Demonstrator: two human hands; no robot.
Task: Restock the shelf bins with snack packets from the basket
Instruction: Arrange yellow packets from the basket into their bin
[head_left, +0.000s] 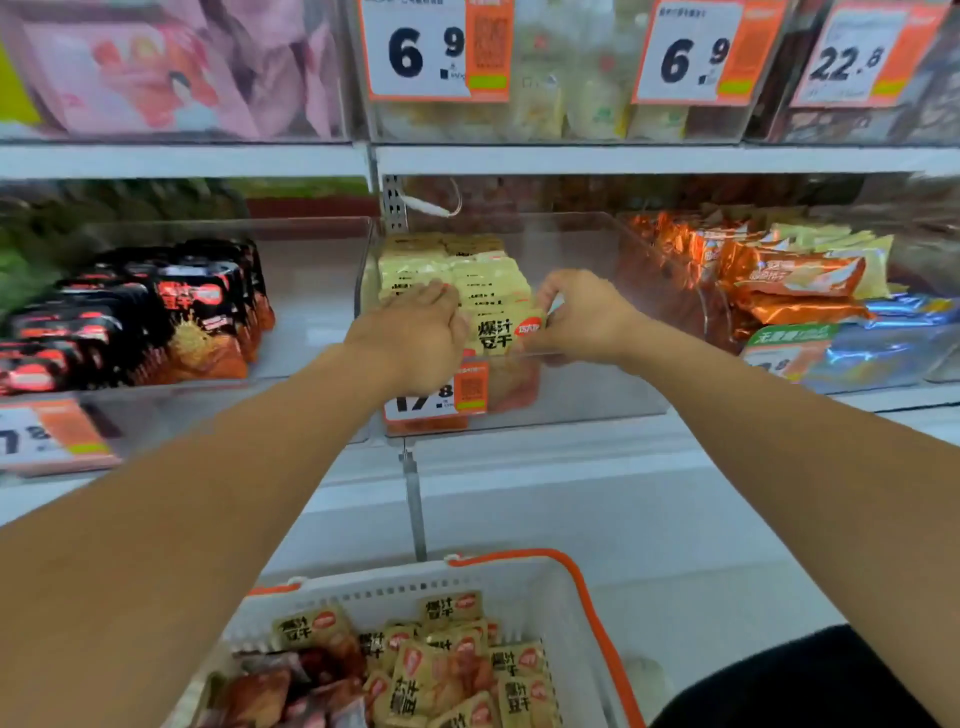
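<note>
Both hands, L (415, 332) & R (576, 317), pinch yellow packet (501, 332) into middle bin (597, 384); next: let go, grab more from basket (519, 582)

White metal shelving (571, 158) runs across the view in tiers, joined at a perforated upright (395, 202). Orange-and-white price tags (436, 49) hang along the upper tier, reading 6.9, 6.9 and 22.8. A pale shelf ledge (597, 467) lies below, split by a thin divider rail (415, 514). The light is even and cool, somewhat soft.
</note>
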